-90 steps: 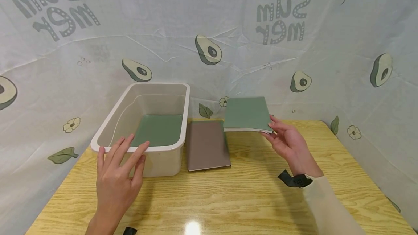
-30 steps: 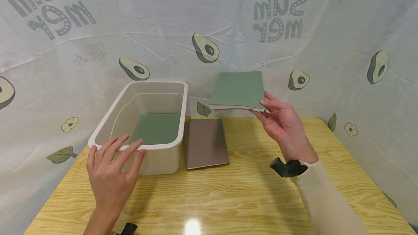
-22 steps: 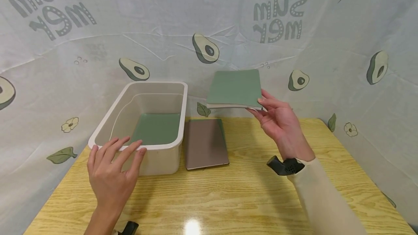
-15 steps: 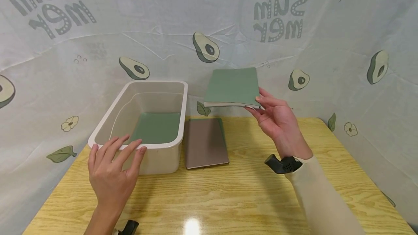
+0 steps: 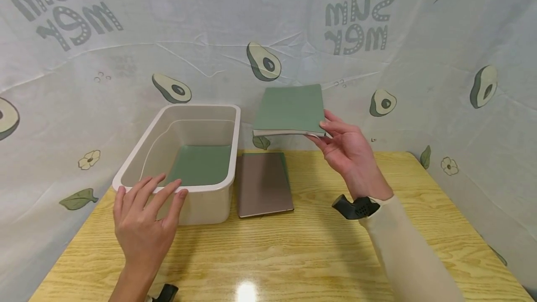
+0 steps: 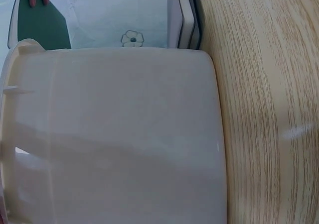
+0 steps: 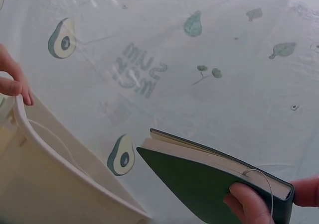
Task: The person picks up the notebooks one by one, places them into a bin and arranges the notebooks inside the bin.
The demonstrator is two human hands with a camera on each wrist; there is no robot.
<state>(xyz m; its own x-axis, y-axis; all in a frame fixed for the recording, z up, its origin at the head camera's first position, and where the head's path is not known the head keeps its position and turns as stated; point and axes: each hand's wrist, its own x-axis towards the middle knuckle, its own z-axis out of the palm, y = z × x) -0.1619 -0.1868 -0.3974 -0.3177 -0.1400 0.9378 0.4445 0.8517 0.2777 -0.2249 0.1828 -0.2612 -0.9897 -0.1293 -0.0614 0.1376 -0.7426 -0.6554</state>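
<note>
A cream sleeve (image 5: 406, 250) meets a black wrist device (image 5: 356, 207).

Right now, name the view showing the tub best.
The head view, because the tub shows rim, inside and front, though the left hand hides some. The left wrist view shows mostly an outer wall; the right wrist view, part of the rim and walls.

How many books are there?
4 showing: a green rectangular book in the right hand, a second green rectangular book inside the cream plastic bin, a brown rectangular book beside the bin, and what looks like a green book beneath it. More may be hidden.
</note>
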